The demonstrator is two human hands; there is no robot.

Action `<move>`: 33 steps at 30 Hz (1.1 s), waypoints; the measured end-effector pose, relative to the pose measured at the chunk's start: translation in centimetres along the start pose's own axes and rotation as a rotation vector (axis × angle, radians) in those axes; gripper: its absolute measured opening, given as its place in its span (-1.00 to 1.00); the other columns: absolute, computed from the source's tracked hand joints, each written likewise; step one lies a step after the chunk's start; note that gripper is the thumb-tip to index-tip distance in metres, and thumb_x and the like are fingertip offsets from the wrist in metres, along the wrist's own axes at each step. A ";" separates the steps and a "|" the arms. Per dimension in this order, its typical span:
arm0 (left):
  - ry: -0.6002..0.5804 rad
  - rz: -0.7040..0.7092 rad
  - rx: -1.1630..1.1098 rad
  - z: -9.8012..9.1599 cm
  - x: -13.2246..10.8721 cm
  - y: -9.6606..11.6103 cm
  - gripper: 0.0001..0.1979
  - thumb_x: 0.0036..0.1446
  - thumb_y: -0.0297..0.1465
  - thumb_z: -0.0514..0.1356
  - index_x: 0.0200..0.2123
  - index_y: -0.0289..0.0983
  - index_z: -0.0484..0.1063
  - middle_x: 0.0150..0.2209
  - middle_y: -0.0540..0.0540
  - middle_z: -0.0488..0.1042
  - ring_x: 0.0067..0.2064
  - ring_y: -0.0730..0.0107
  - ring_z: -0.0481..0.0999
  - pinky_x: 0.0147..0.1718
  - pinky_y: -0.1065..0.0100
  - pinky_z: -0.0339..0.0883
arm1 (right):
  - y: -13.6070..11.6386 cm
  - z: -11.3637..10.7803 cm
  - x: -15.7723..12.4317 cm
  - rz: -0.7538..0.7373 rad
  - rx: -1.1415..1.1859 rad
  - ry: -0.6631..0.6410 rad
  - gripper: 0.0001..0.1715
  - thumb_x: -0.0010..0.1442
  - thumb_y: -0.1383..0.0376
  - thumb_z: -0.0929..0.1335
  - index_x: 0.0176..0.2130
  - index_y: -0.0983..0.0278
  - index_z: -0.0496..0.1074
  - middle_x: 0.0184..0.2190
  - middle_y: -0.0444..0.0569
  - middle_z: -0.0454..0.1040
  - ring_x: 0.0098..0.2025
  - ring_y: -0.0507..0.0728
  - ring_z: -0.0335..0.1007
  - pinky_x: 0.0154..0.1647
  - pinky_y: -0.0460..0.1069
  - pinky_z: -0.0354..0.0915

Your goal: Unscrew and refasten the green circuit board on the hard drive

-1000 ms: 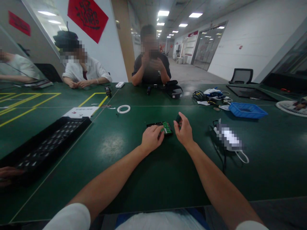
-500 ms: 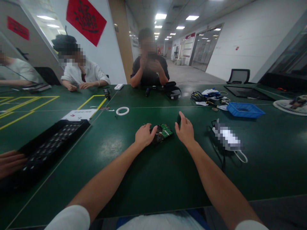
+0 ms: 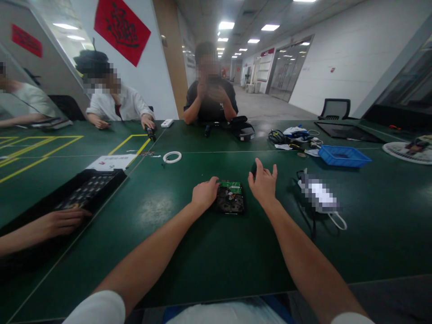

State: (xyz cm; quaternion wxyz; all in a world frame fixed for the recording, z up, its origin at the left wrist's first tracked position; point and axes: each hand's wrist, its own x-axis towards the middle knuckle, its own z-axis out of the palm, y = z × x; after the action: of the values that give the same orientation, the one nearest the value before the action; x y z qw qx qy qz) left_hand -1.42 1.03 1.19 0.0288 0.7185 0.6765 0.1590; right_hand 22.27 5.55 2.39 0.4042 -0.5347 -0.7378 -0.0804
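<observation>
A hard drive point(image 3: 230, 198) lies flat on the green table, its green circuit board at the far end and dark casing nearer me. My left hand point(image 3: 205, 194) is at its left side, fingertips closed on the upper left edge. To the right of the drive, apart from it, hovers my right hand point(image 3: 263, 183). A small dark object point(image 3: 254, 168) shows beside its index finger, apparently held between thumb and fingers; its kind cannot be made out. The other fingers of that hand are raised and spread.
A phone-like bright device point(image 3: 319, 193) with a strap lies right. Beyond are a blue tray point(image 3: 344, 156), a cable pile point(image 3: 277, 136) and a white ring point(image 3: 172, 157). At left a co-worker's hand point(image 3: 64, 222) rests on a black keyboard-like panel point(image 3: 91, 186). Other people sit opposite.
The hard drive has turned from a slant to nearly square to me and sits slightly closer. My right hand's fingers have spread. The co-worker's hand at left has reached further in.
</observation>
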 end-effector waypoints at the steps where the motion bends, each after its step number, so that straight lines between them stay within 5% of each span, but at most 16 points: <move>1: 0.031 0.053 -0.011 0.2 0.0 -0.3 -0.60 0.39 -0.32 0.02 0.24 -0.13 0.33 -0.05 -0.18 0.54 -0.01 0.12 0.54 -0.05 0.20 0.40 | 0.0 0.0 0.0 -0.010 -0.007 0.003 -0.26 0.28 0.25 0.29 0.37 0.30 0.10 -0.22 0.06 0.55 -0.04 0.30 0.42 0.37 0.49 -0.24; 8: 0.173 0.474 -0.150 1.7 0.4 -1.9 -0.34 0.10 -0.64 0.10 0.28 -0.17 0.32 0.21 -0.21 0.31 0.25 0.08 0.26 0.22 0.05 0.24 | -0.2 0.2 0.1 -0.076 0.010 0.007 -0.33 0.34 0.21 0.25 0.35 0.35 0.12 0.13 0.27 0.33 0.20 0.36 0.23 0.26 0.31 0.21; 14: 0.119 0.628 -0.178 1.9 0.5 -1.8 -0.33 0.06 -0.65 0.13 0.24 -0.12 0.34 0.31 -0.10 0.27 0.36 0.06 0.13 0.29 -0.06 0.12 | -0.3 0.4 0.1 -0.099 0.111 0.068 -0.40 0.36 0.26 0.22 0.33 0.32 0.15 0.19 0.25 0.25 0.25 0.32 0.22 0.25 0.23 0.29; 22: 0.043 0.633 -0.160 1.6 0.4 -1.7 -0.35 0.04 -0.67 0.09 0.20 -0.14 0.36 0.26 -0.06 0.37 0.35 0.15 0.19 0.30 -0.02 0.05 | -0.1 0.7 -0.4 -0.053 0.179 -0.084 -0.24 0.35 0.26 0.22 0.44 0.25 -0.07 0.21 0.23 0.30 0.07 0.33 0.43 0.06 0.26 0.44; 33: 0.112 0.558 -0.028 0.6 -1.3 0.9 -0.44 -0.01 -0.51 0.17 0.13 -0.25 0.41 0.13 -0.25 0.37 0.26 -0.03 0.24 0.35 -0.07 -0.05 | 0.6 1.3 -0.5 0.008 0.259 0.020 -0.22 0.34 0.19 0.28 0.42 0.25 -0.04 0.22 0.24 0.32 0.11 0.33 0.44 0.06 0.28 0.46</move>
State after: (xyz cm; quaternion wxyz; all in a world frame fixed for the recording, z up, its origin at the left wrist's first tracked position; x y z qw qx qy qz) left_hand -0.45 -0.18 0.56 -0.0436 0.8665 0.4509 0.2097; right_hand 22.18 6.14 1.05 0.4777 -0.4799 -0.7358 0.0117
